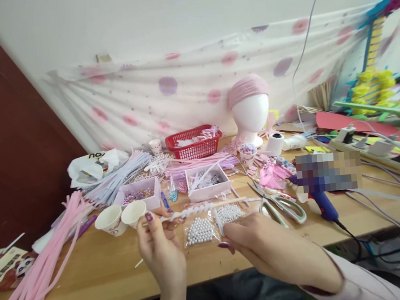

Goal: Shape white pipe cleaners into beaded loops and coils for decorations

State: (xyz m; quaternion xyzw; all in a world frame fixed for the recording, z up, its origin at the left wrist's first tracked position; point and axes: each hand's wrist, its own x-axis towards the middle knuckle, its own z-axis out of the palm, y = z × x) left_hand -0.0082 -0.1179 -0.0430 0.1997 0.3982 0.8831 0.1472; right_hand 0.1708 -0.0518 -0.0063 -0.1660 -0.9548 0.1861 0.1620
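Stick of pale wood [238, 201], spiralled with fuzzy white strip [219, 222], is pinched by the left hand [163, 253]; the strip's tail is gripped by the right hand [264, 240], bagged pearly beads [200, 231] between the fingers. Winding seems underway; steady tension is needed.

Pale wall [174, 12] (floral sheet [194, 83] below)

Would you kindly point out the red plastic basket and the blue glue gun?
Red plastic basket [195, 151]: head view, front wall.
Blue glue gun [325, 206]: head view, handle.
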